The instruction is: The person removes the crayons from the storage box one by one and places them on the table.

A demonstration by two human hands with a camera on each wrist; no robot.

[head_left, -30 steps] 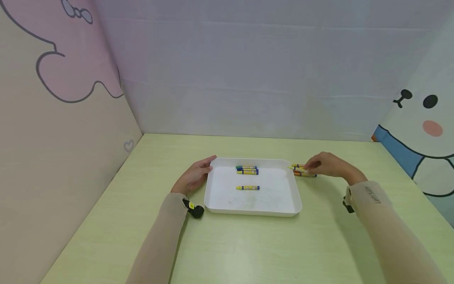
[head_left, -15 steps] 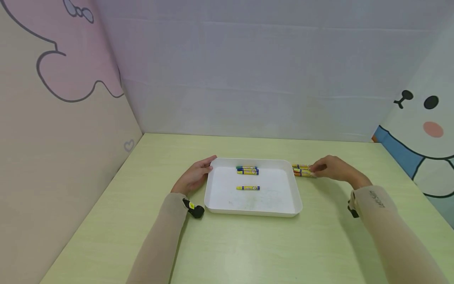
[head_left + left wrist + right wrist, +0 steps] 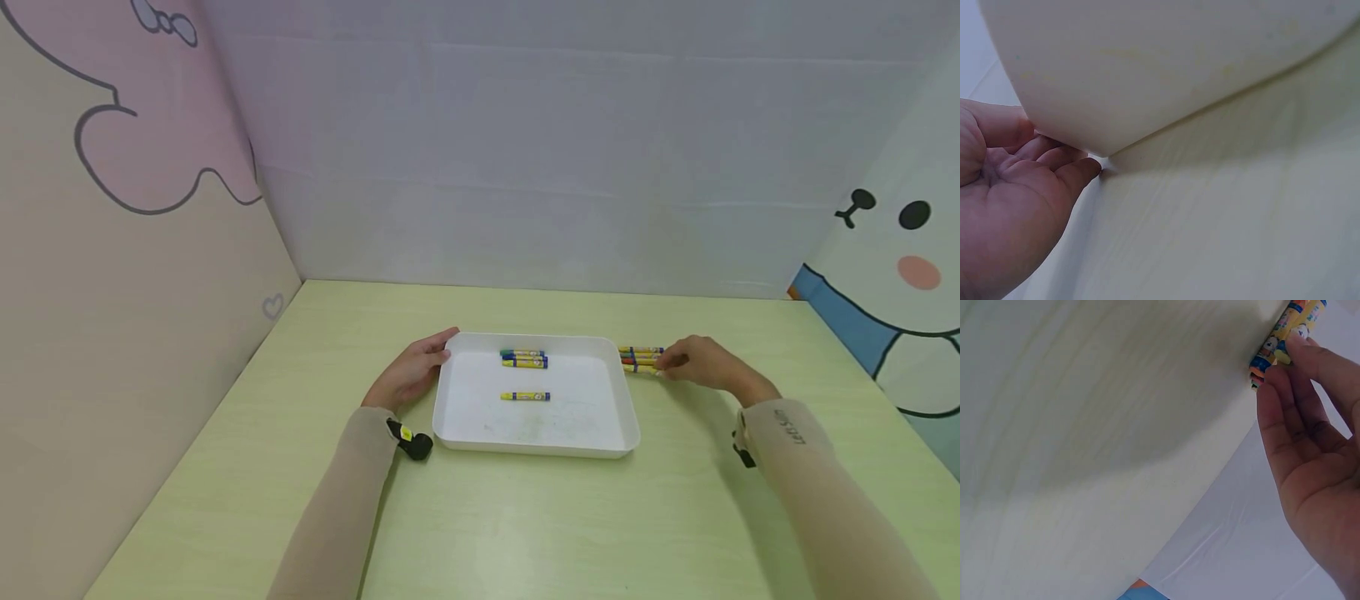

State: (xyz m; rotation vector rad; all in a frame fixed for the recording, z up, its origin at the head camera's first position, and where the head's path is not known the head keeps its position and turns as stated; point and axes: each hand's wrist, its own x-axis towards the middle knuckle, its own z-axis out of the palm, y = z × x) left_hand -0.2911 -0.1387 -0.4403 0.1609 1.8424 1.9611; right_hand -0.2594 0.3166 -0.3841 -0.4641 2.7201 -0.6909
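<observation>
We make out dark lettering (image 3: 790, 427) on right sleeve (image 3: 832, 500), seemingly "Let's S…", last letters unclear. Print on crayons (image 3: 525, 397) and yellow label (image 3: 406, 433) at left wrist: too small or blurred for us.

1. Right grip (image 3: 1319, 447): bare hand, thumb and fingers pinching yellow-ended crayon (image 3: 1312, 315).
2. Orange-ended crayon (image 3: 1267, 350) right beside it; more crayon ends (image 3: 1255, 382) below, partly hidden.
3. Pale wood-grain worktop (image 3: 1054, 537), broad soft shadow.
4. Creased pale sheet (image 3: 1244, 506), lower right; blue patch (image 3: 1142, 593), bottom edge.
</observation>
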